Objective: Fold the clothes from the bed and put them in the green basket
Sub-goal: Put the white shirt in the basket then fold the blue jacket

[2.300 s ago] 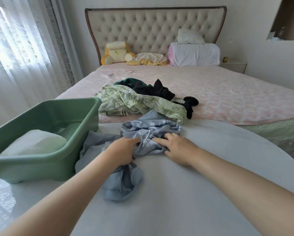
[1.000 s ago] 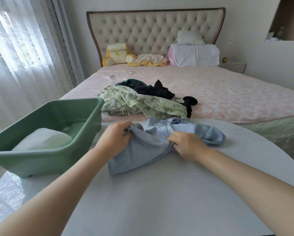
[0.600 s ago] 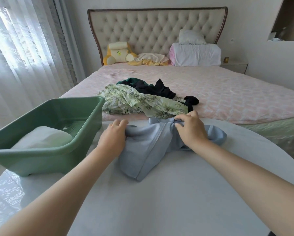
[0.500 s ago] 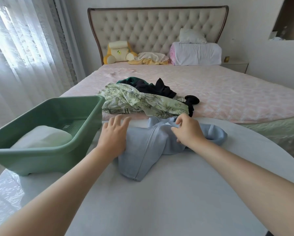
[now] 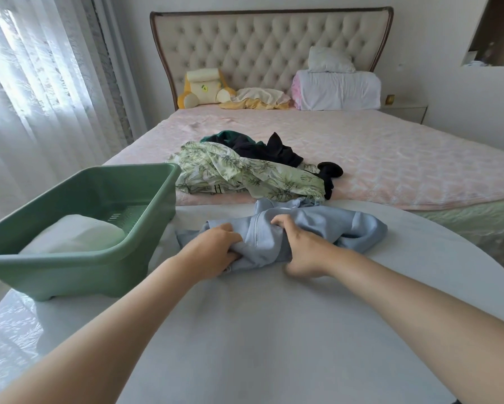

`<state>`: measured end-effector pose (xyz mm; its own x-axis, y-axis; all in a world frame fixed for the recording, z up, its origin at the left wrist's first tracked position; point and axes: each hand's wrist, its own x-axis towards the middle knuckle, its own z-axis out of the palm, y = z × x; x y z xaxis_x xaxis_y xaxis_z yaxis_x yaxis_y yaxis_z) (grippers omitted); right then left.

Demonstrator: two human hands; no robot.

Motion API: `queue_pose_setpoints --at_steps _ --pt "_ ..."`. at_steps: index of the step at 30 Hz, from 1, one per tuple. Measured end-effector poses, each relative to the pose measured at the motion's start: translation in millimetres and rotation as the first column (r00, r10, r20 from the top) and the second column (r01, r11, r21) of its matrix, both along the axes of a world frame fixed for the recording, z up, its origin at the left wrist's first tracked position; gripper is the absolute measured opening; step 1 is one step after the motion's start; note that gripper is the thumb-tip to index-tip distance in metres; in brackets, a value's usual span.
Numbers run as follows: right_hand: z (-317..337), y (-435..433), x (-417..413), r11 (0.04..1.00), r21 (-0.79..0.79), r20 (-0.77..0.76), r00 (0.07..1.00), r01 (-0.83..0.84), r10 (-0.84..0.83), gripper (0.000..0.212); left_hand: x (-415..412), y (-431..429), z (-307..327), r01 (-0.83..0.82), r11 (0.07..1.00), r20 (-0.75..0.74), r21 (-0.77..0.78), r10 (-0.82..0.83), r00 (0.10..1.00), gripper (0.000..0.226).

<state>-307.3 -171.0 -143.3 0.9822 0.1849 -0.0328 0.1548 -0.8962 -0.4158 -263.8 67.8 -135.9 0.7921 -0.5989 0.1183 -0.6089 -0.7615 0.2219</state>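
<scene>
Pale blue fabric, a zip-front garment (image 5: 309,228), lies bunched on the round grey worktop (image 5: 274,330), its long axis running roughly left to right across the view, with one rounded end reaching out to the right and the other end gathered near the basket side; the zip line runs top to bottom near its middle. Left hand (image 5: 213,252) is clenched on a fold of the blue cloth at its near left edge, fingers curled into the material. Right hand (image 5: 300,249) presses on the garment just right of the zip, its fingers bent and pinching a ridge of cloth. Green basket (image 5: 105,266) stands on the worktop to the left, just beside the garment, with a folded white item (image 5: 76,234) lying inside it. Beyond the worktop, on the pink bed (image 5: 390,158), a heap of unfolded clothes waits: a light green leaf-print piece (image 5: 245,173) in front, dark garments (image 5: 268,147) behind it and trailing off to its right. Pillows (image 5: 338,88) and a yellow plush toy (image 5: 201,88) sit against the tufted headboard (image 5: 268,45)
</scene>
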Motion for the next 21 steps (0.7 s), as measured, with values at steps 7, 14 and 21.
queue_pose_setpoints --at_steps 7,14,21 --pt "-2.0 3.7 3.6 0.996 0.087 0.242 0.970 -0.012 -0.009 0.086 -10.5 -6.5 48.0 -0.286 0.822 -0.299 -0.491 0.149 0.942 0.020" --pt "7.2 5.5 3.0 0.887 0.456 0.345 0.904 0.074 -0.253 0.041 -26.0 2.7 64.2 -0.626 0.328 -0.707 -0.707 -0.302 0.640 0.028" --pt "26.5 -15.7 -13.0 0.925 0.343 0.166 0.959 0.162 -0.230 0.041 -23.4 8.0 44.3 -0.221 0.969 -0.478 -0.105 0.146 0.866 0.044"
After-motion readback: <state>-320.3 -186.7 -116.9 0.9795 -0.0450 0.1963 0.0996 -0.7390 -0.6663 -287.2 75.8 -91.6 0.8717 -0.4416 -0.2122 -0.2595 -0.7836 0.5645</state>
